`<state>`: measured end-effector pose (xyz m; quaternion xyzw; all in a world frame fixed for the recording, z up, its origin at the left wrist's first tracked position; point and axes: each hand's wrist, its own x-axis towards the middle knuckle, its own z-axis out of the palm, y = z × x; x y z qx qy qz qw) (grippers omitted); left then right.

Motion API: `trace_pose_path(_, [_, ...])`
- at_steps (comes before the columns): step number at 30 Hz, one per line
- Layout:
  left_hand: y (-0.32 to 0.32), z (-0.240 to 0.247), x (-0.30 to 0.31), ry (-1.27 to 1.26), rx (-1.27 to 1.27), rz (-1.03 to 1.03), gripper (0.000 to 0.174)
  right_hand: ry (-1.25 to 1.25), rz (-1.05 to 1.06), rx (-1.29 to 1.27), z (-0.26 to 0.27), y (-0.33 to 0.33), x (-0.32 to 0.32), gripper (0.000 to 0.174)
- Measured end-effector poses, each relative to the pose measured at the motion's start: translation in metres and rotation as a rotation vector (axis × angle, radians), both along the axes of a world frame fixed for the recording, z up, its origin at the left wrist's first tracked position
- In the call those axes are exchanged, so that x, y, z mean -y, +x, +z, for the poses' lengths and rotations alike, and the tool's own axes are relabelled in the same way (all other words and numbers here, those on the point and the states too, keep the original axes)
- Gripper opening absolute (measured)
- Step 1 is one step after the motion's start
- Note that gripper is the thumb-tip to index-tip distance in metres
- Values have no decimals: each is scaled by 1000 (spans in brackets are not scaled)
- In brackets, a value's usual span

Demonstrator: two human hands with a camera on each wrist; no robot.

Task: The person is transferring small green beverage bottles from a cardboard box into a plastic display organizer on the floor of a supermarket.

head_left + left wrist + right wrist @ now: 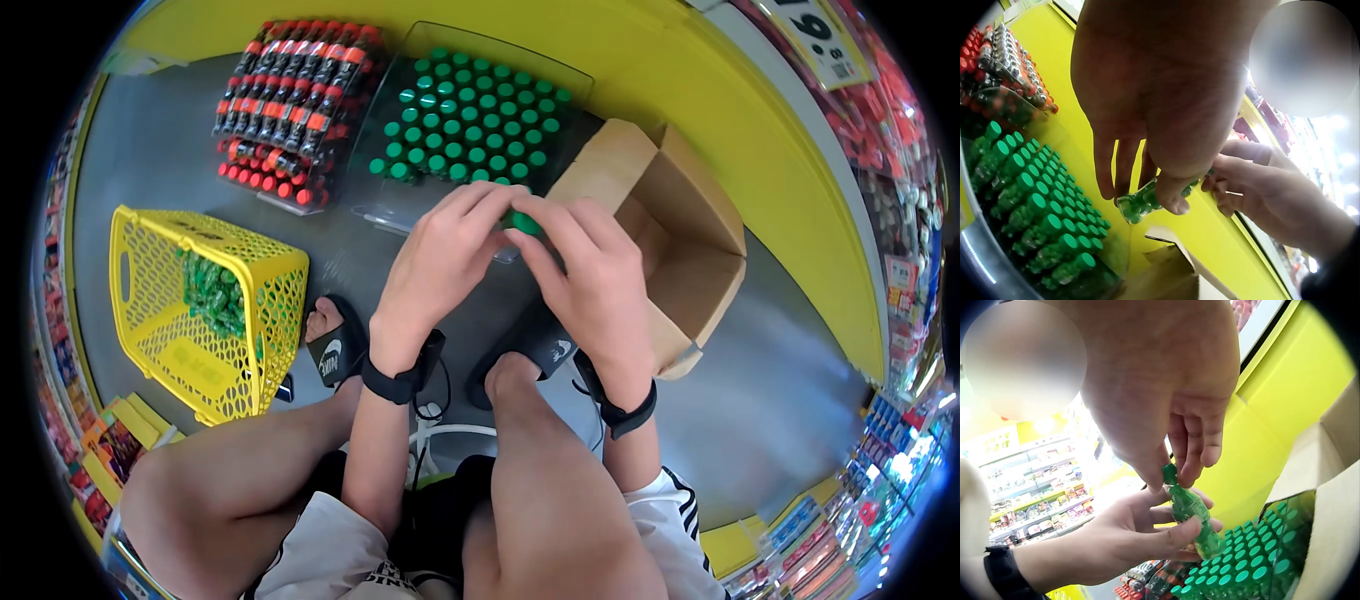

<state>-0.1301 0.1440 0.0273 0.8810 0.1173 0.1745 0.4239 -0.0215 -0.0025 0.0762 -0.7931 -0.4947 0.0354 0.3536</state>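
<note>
Gripping one small green bottle [1188,506] between them, both hands are up over the front edge of the clear tray [392,214]. The left hand [440,255] has its fingers curled round the body, and the right hand [590,270] pinches the capped end, so the bottle sits tilted in the air, touching nothing below.

Now the count. The green-capped bottles [470,125] fill the tray in tight rows, and only a strip along its near side looks bare. Over in the yellow basket [150,250] there's a heap of the same green bottles [212,290] waiting. By my reading the tray is mostly filled, with that heap and this one bottle left to go. The cardboard box [690,230] stands open just right of the tray, and I can't see anything inside it.

All of it sits on a grey floor [150,150], not a desk. The person crouches in black sandals [335,352]. A pack of red-capped bottles [290,100] lies beside the tray, against a yellow shelf base [700,90], with stocked shop shelves all around.
</note>
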Motion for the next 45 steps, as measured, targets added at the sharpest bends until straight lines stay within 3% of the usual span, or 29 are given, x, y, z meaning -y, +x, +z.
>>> trace_pose_path(4, [-23, -22, -21, 37, -18, 68, 41, -8, 56, 2, -15, -14, -27, 29])
trace_pose_path(7, [-38, -36, -28, -40, -166, 312, 43, -58, 98, -28, -42, -26, -58, 23])
trace_pose_path(10, [-40, -52, -29, -191, -352, 432, 40, -118, 105, -20, -55, -27, -74, 17])
trace_pose_path(14, [-47, -71, -31, -52, -376, 419, 26, -142, 51, -47, -77, -30, -90, 21])
trace_pose_path(16, [-49, -77, -31, 234, -379, 306, 17, -176, 46, -57, -90, -29, -96, 22])
trace_pose_path(19, [-47, -84, -35, 344, -380, 239, 15, -221, 47, -78, -110, -25, -102, 23])
trace_pose_path(25, [-44, -96, -47, 258, -556, 127, 21, -286, 54, -111, -131, -21, -108, 24])
trace_pose_path(37, [-49, -116, -44, 423, -405, 133, 20, -321, 60, -86, -139, -24, -120, 25])
trace_pose_path(45, [-48, -117, -44, 496, -457, 114, 26, -291, 31, -37, -134, -26, -119, 24])
